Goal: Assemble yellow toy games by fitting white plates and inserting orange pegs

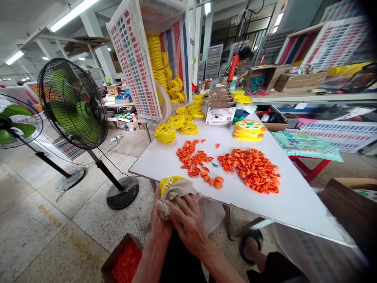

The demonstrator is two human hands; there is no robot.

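Yellow toy piece (pixel 167 181) with bulging white eyes, fingers gripping it through beige cloth (pixel 173 195)

The flat white tabletop (pixel 282 220) carries a large pile of small orange plastic parts (pixel 259 171) toward the right and a looser scatter of orange plastic pieces (pixel 194 157) left of it. Farther back lie round yellow plastic shells (pixel 188 129) at left, a printed white cardboard box (pixel 219 115) mid-table, and stacked yellow discs (pixel 249 130) at right.

The person's left hand (pixel 160 220) holds a yellow, googly-eyed piece (pixel 169 182); the right hand (pixel 188 220) holds a beige cloth (pixel 169 199) against it; orange parts (pixel 256 169) lie heaped across the white worktop (pixel 282 214); two fans (pixel 73 104) stand off to the left.
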